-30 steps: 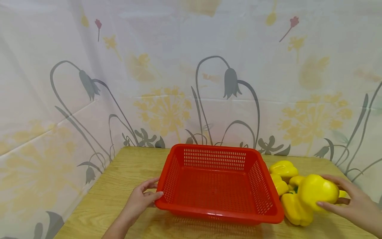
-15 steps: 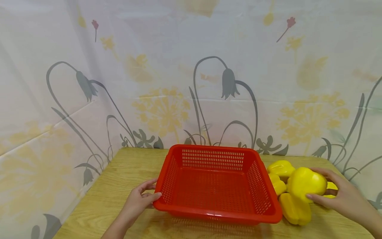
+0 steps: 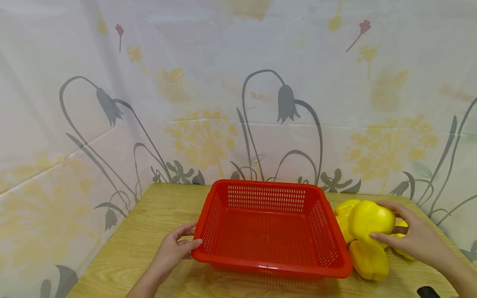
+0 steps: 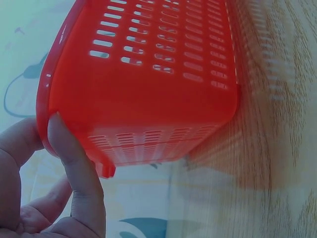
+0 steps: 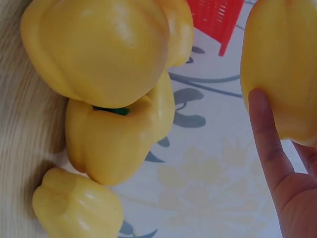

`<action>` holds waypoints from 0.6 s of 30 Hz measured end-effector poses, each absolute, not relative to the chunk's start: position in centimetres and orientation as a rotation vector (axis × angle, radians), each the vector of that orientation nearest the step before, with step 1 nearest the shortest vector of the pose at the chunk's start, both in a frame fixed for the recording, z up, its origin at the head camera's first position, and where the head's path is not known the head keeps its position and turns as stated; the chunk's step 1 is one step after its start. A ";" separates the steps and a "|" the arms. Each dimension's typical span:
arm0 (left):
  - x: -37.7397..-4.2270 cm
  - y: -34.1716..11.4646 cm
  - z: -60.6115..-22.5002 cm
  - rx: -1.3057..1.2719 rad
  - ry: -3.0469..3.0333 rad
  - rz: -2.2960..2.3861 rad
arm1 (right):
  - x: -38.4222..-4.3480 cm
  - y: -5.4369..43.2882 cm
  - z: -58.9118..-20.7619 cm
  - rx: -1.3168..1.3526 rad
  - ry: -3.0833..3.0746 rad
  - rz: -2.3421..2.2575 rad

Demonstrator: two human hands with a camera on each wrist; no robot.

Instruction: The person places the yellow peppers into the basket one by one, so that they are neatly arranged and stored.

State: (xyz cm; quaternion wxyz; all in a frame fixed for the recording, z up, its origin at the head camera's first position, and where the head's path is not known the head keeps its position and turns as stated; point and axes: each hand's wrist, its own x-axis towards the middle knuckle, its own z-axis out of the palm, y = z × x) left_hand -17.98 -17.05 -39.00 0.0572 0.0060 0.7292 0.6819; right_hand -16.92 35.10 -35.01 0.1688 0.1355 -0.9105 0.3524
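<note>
A red plastic basket (image 3: 266, 267) with slotted walls stands on the wooden table, its inside bare. My left hand (image 3: 173, 250) pinches the basket's left rim; the left wrist view shows a finger pressed on the red rim (image 4: 43, 99). To the right of the basket, my right hand (image 3: 417, 234) holds a yellow bell pepper (image 3: 370, 219) between thumb and fingers, raised above the other peppers. Close to the right wrist camera, the held pepper (image 5: 285, 59) is cut off by the view's edge. Below it lie several more yellow bell peppers (image 3: 369, 263), partly hidden by the held one.
The wooden table (image 3: 130, 248) runs back to a flower-printed cloth (image 3: 208, 62) that hangs behind and on the left. A dark rounded object (image 3: 427, 292), cut off at the bottom edge, shows near the right forearm.
My right hand has moved left and slightly up with the yellow bell pepper, toward the basket. My left hand keeps its grip on the rim. The dark object has come into view.
</note>
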 end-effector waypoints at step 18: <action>-18.0 -17.0 -39.0 0.014 2.200 2.075 | -18.1 32.7 -33.4 0.520 -2.581 1.058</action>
